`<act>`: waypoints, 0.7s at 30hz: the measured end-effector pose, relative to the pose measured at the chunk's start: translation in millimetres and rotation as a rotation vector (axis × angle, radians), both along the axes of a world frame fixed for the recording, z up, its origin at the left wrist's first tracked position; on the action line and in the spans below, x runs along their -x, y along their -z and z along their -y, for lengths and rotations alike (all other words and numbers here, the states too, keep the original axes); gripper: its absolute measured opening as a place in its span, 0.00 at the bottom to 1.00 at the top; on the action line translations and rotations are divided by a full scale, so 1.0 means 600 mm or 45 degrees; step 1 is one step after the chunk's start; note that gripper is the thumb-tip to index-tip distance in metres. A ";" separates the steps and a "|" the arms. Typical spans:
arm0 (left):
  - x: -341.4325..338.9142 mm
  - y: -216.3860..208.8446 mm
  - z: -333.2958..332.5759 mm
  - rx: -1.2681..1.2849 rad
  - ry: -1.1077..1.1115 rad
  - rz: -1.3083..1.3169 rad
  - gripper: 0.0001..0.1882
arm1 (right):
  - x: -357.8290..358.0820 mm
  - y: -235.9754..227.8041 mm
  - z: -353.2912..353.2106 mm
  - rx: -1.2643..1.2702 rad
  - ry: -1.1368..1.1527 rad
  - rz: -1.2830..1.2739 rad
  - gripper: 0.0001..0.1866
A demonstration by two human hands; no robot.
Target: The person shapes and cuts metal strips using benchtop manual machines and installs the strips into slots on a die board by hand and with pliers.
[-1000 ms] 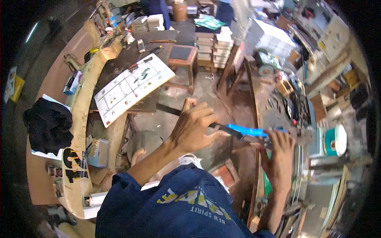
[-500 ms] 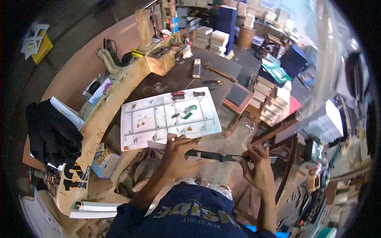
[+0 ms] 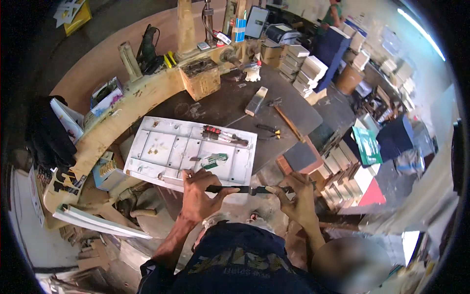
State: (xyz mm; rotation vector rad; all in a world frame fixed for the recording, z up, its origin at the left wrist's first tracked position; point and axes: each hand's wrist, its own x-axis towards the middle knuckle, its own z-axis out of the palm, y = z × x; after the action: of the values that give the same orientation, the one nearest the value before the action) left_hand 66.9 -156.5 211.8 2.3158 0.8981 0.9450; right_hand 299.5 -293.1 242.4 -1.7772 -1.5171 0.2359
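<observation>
Black, crumpled cloth (image 3: 49, 139) hangs at the far left, its outer edge lost in the dark rim. Just right of it, a pale blue, open-topped carton (image 3: 108, 175) shows small tan pieces inside, too small to make out. Next comes a white, rectangular panel with a grid of raised ribs (image 3: 171, 147), lying slantwise on a dark brown tabletop (image 3: 181, 109); the left hand hides part of its near edge. On it lie a slim tool with a red-and-black handle (image 3: 213, 131) and a crumpled green-and-white scrap (image 3: 218, 159).

The left hand (image 3: 198, 198) is raised before this edge, forearm slanting up from below, fingers bent and thumb pointing right along a long, narrow black bar with a thicker collar (image 3: 251, 190). This bar lies nearly level in front of the chest, between both hands; its left end is covered by the left fingers, and what it is made of cannot be told. Both grips are narrow, closed on the bar. The right hand (image 3: 297, 200) pinches it from the other side, thumb pointing left, fingers curled over its right stretch, forearm slanting down to the right. Beside that forearm, a blurred round patch hides whatever lies there.
</observation>
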 end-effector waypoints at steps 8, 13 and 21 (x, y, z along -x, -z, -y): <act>-0.092 0.031 -0.008 0.359 0.103 -0.177 0.09 | -0.150 0.063 -0.107 0.149 -0.502 0.038 0.13; -0.072 0.128 -0.035 0.476 -0.053 -0.136 0.07 | -0.152 0.058 -0.208 -0.038 -0.660 0.182 0.21; 0.059 0.315 0.049 0.494 -0.924 0.369 0.05 | -0.334 0.027 -0.474 -0.338 -0.163 -0.305 0.25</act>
State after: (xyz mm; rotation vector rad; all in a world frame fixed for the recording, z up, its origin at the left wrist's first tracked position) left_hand 31.2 -186.0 22.7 1.4804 1.6608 1.2053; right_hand 499.8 -8.9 226.4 -1.3940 -1.4184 0.2861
